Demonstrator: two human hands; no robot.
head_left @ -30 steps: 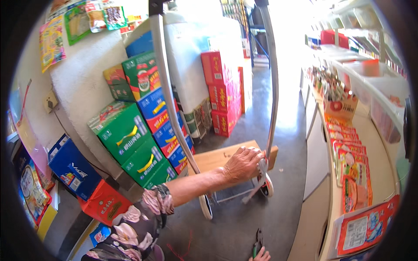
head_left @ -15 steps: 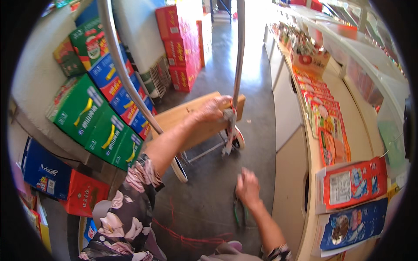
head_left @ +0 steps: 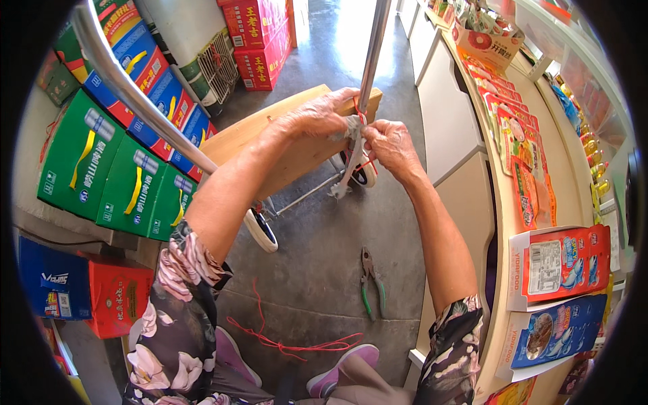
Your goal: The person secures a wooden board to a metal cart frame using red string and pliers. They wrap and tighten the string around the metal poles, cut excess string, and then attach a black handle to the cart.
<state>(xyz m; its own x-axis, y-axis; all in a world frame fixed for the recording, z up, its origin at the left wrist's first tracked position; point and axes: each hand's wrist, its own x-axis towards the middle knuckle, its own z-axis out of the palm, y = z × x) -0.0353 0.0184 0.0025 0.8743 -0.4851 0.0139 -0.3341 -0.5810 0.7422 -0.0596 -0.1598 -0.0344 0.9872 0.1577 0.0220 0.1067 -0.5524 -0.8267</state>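
Note:
A wooden board (head_left: 270, 158) leans against a metal-framed cart, whose right upright pole (head_left: 375, 54) rises beside its end. Where board and pole meet, a ragged grey cloth strip (head_left: 349, 165) and thin red wire (head_left: 358, 102) are wrapped round the pole. My left hand (head_left: 316, 116) is closed at the board's end, thumb and fingers on the grey strip by the pole. On the pole's other side, my right hand (head_left: 395, 147) pinches the red wire; its fingertips partly hide it. Pliers with green handles (head_left: 371, 283) lie on the floor below.
Loose red wire (head_left: 290, 345) lies on the floor near my shoes. Stacked green cartons (head_left: 128, 179) stand to the left, red cartons (head_left: 263, 57) beyond the cart. A counter (head_left: 496, 202) with snack packets runs along the right. Cart wheels (head_left: 260, 231) rest under the board.
My right hand has risen from beside the pliers to the wire at the pole. The pliers stay on the floor. My left hand remains at the board's end; the view has shifted.

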